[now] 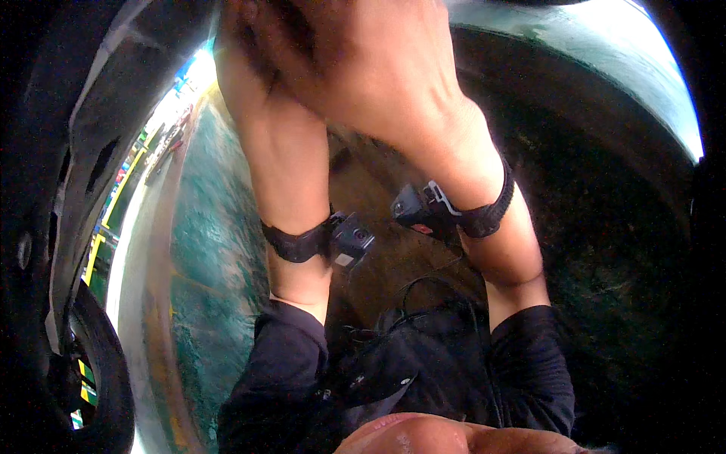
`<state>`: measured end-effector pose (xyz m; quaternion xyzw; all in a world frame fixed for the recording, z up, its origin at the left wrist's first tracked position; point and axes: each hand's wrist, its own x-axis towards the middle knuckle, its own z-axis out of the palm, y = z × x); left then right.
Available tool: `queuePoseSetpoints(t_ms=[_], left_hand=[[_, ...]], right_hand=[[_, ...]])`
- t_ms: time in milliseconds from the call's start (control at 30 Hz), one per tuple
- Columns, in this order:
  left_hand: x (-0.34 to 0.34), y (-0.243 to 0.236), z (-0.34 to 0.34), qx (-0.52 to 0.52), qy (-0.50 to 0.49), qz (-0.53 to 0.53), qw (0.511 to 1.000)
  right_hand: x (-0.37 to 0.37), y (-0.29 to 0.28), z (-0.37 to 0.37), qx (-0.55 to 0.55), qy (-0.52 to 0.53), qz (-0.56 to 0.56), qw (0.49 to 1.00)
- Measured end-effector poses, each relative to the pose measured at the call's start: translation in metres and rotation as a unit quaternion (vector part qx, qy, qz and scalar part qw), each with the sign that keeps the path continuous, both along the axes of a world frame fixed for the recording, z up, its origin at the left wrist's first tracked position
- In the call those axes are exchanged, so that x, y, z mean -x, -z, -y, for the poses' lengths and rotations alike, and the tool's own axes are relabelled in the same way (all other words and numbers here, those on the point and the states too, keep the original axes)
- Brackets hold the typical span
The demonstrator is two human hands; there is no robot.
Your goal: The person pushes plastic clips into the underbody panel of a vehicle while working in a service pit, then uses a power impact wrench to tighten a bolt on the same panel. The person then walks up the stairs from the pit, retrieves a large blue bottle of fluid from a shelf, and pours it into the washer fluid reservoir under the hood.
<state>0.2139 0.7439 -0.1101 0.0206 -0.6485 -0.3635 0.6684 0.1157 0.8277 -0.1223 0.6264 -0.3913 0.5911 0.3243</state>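
Observation:
Both of my arms reach up to the top of the view, with the hands close together and overlapping. My right hand [374, 57] lies across the front, its back toward me. Partly behind it is my left hand [240, 57], at the upper left. The fingers of both are in shadow or cut off by the upper edge, so what they hold or touch is hidden. Black straps, the left strap [295, 242] and the right strap [488, 219], circle my wrists. Each carries a small dark camera, the left camera [353, 240] and the right camera [408, 208].
A worn green surface [208, 250] runs down the left, with a brown-and-pale edge [155, 303] beside it. Dark curved black parts [53, 189] fill the far left. A broad dark curved band [605, 98] with a pale teal surface [605, 38] above it bends around the upper right.

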Motion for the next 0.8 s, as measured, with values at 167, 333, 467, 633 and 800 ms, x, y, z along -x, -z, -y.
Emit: queuePoseSetpoints(t_ms=[167, 333, 467, 633, 800], left_hand=[[0.001, 0.004, -0.001, 0.009, -0.016, -0.008, 1.0], [0.0, 0.003, 0.0, 0.012, -0.017, -0.015, 1.0], [-0.006, 0.006, -0.003, 0.013, 0.0, -0.016, 1.0], [-0.001, 0.01, -0.01, 0.015, 0.025, -0.016, 0.999], [-0.002, 0.007, -0.014, 0.031, 0.001, -0.014, 0.999]], right_hand=[[-0.003, 0.004, 0.003, 0.044, -0.036, 0.032, 0.998], [-0.001, 0.002, 0.006, 0.013, -0.015, 0.037, 0.999], [0.0, 0.0, -0.01, -0.071, -0.013, 0.03, 0.997], [0.0, 0.008, -0.005, -0.038, -0.009, 0.026, 0.999], [-0.002, 0.014, 0.007, 0.031, -0.031, 0.038, 0.998]])
